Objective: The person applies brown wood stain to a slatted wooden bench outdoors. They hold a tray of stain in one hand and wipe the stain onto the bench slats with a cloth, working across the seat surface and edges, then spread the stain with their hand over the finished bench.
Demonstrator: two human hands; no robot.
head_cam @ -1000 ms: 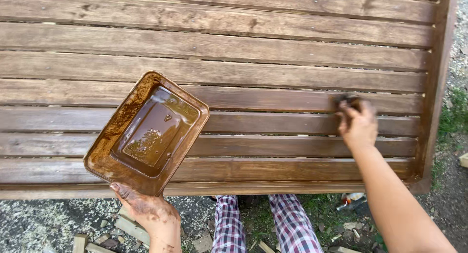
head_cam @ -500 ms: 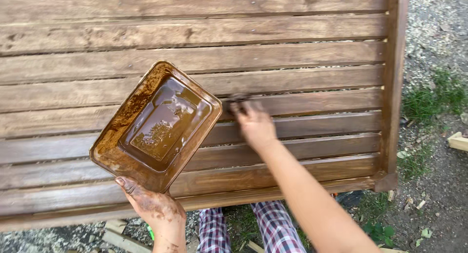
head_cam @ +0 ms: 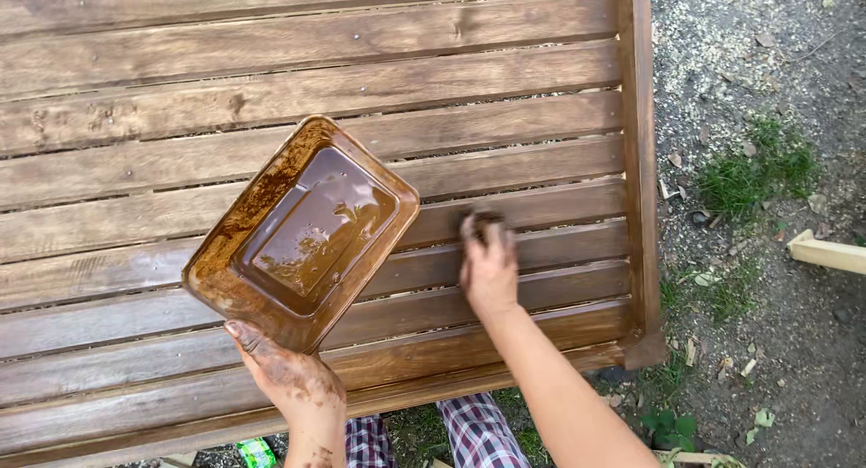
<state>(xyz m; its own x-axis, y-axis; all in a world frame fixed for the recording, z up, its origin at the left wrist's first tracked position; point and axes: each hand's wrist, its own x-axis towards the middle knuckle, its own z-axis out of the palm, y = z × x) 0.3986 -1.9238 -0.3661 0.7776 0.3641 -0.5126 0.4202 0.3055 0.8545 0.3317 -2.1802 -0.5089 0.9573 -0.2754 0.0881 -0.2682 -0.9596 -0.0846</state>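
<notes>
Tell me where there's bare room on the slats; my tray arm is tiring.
Bare slats lie above the tray, to the frame's far edge, and between the right hand and the side rail. The near edge is crowded by both hands; the left hand grips the tray.

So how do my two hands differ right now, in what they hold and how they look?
The left hand grips the near corner of a brown stain-filled tray, held tilted above the slats; the right hand presses a small dark applicator pad flat against a wooden slat. The left hand is heavily smeared with brown stain; the right hand looks far cleaner. Both reach over the same slatted wooden panel.
</notes>
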